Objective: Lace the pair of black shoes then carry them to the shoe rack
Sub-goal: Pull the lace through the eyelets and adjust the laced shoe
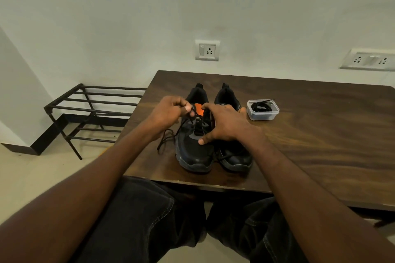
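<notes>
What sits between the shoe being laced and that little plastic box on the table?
The second black shoe stands between the laced shoe and the plastic box, partly covered by the right hand, as the head view shows.

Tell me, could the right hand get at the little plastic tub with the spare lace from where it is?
Probably yes. The right hand rests spread on the shoes, and the plastic tub sits uncovered on the table just beyond its fingertips, with nothing between them.

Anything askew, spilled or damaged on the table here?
Nothing stands out. Both black shoes sit upright, side by side; the spare lace lies coiled in its open plastic tub, one tip poking over the rim.
</notes>
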A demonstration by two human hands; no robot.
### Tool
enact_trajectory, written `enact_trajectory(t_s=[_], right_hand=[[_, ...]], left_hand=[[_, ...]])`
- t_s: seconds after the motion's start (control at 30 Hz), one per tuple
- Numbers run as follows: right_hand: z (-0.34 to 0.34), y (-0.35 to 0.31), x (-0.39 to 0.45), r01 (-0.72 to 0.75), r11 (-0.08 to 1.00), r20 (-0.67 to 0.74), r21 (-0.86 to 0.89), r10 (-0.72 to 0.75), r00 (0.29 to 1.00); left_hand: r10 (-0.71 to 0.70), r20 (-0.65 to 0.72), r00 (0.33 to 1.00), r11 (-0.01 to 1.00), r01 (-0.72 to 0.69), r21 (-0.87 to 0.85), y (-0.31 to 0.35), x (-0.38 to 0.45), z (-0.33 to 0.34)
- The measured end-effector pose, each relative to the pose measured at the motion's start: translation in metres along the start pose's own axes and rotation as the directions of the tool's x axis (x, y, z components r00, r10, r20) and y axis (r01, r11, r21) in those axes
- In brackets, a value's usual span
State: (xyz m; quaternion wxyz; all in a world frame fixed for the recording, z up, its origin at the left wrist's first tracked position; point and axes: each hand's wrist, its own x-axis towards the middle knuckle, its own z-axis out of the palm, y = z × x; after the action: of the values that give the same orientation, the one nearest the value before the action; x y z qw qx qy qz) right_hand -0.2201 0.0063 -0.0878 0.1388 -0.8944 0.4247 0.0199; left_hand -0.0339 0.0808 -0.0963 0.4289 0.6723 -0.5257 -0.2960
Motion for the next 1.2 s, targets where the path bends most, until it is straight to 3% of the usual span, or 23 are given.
enact_trajectory(t_s=[0.1,0.2,0.27,0.33,0.4,0.47,0.5,0.53,0.6,0.67,0.73,0.8,0.87,0.93,0.97,1.0,1.07,1.13,1.2], right_hand=[[0.002,-0.002,0.001,0.011,1.0,-0.014,-0.02,-0.011,1.0],[0.003,-0.006,0.003,0.014,1.0,-0.012,-0.026,-0.014,1.0],[0.003,-0.006,0.003,0.01,1.0,-0.012,-0.02,-0.01,1.0],[0.003,-0.003,0.004,0.002,1.0,-0.013,0.0,-0.002,1.0],[0.003,-0.002,0.004,-0.003,1.0,-0.001,0.021,0.003,1.0],[0.002,-0.001,0.004,-0.007,0.999,0.01,0.032,0.007,1.0],[0.001,-0.002,0.004,-0.009,1.0,0.013,0.03,0.008,1.0],[0.001,-0.002,0.004,-0.011,1.0,0.013,0.025,0.011,1.0],[0.001,-0.004,0.005,-0.015,1.0,0.01,0.015,0.015,1.0],[0.002,-0.005,0.005,-0.019,1.0,0.008,0.012,0.019,1.0],[0.003,-0.004,0.005,-0.022,1.0,0.012,0.016,0.022,1.0],[0.003,-0.004,0.005,-0.024,0.999,0.017,0.03,0.024,1.0],[0.002,-0.003,0.005,-0.028,0.999,0.025,0.036,0.027,0.999],[0.002,-0.003,0.006,-0.027,0.999,0.033,0.036,0.026,0.999],[0.002,-0.003,0.006,-0.027,0.999,0.035,0.035,0.025,0.999],[0.002,-0.003,0.007,-0.027,0.999,0.036,0.032,0.026,0.999],[0.003,-0.004,0.008,-0.03,0.999,0.033,0.024,0.029,0.999],[0.004,-0.003,0.008,-0.03,0.999,0.032,0.023,0.029,0.999],[0.004,-0.003,0.008,-0.027,0.999,0.027,0.03,0.026,0.999]], left_hand=[[0.088,0.017,0.996,0.98,-0.09,0.179,-0.003,0.003,0.009],[0.166,0.044,0.985,0.845,-0.165,0.509,-0.005,0.008,0.014],[0.225,0.022,0.974,0.796,-0.197,0.572,-0.005,0.01,0.015],[0.217,-0.073,0.973,0.902,-0.171,0.396,-0.001,0.012,0.015],[0.073,-0.154,0.985,0.997,-0.067,0.042,0.003,0.013,0.009],[-0.06,-0.083,0.995,0.97,0.039,-0.242,0.002,0.011,0.002],[-0.071,-0.067,0.995,0.963,0.051,-0.265,0.001,0.009,0.0],[-0.044,-0.081,0.996,0.98,0.027,-0.197,-0.001,0.008,-0.001],[0.107,-0.089,0.99,0.984,-0.093,0.15,-0.002,0.005,0.0],[0.18,-0.001,0.984,0.86,-0.157,0.485,-0.002,0.004,0.006],[0.144,0.004,0.99,0.814,-0.121,0.568,-0.003,0.006,0.01],[0.137,-0.063,0.989,0.92,-0.104,0.377,-0.001,0.009,0.007],[0.09,-0.182,0.979,0.99,-0.108,-0.092,0.012,0.008,-0.004],[0.006,-0.191,0.982,0.848,-0.106,-0.52,0.02,0.007,-0.014],[-0.005,-0.174,0.985,0.833,-0.092,-0.546,0.02,0.006,-0.014],[0.006,-0.172,0.985,0.893,-0.083,-0.443,0.019,0.004,-0.012],[0.111,-0.153,0.982,0.994,-0.108,0.024,0.01,0.004,-0.002],[0.19,-0.052,0.98,0.918,-0.158,0.365,0.001,0.006,0.006],[0.168,0.031,0.985,0.841,-0.16,0.517,-0.004,0.008,0.008]])
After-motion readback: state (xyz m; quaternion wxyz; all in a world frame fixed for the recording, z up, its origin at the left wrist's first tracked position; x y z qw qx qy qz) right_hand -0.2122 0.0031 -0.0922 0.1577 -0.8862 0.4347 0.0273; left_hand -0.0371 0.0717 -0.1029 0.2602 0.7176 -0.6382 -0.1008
